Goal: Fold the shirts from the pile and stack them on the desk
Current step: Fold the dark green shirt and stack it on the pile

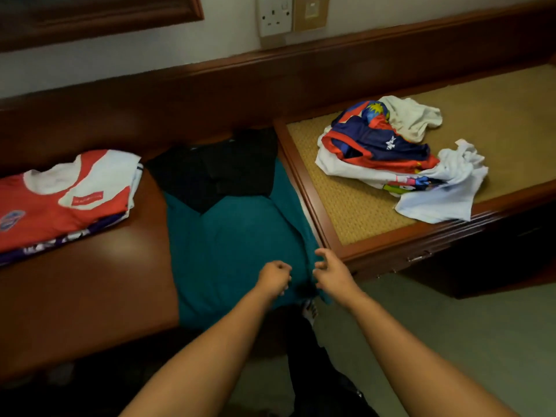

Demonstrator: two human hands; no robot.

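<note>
A teal shirt [234,245] with a black collar part lies spread on the brown desk [90,284], its hem hanging over the front edge. My left hand [274,278] is curled over the shirt near its hem. Close beside it, my right hand [332,273] has bent fingers at the shirt's right edge; whether either hand pinches the cloth is unclear. A folded stack with a red and white shirt [60,203] on top sits at the desk's left. The unfolded pile [397,158] of white, red and blue shirts lies on the woven-topped surface [346,212] to the right.
A dark wooden rail runs along the wall behind the desk. A white wall socket [274,15] is above it. Drawer handles [418,256] show under the right surface. Greenish floor [451,341] lies below, and my dark trouser leg is at the bottom centre.
</note>
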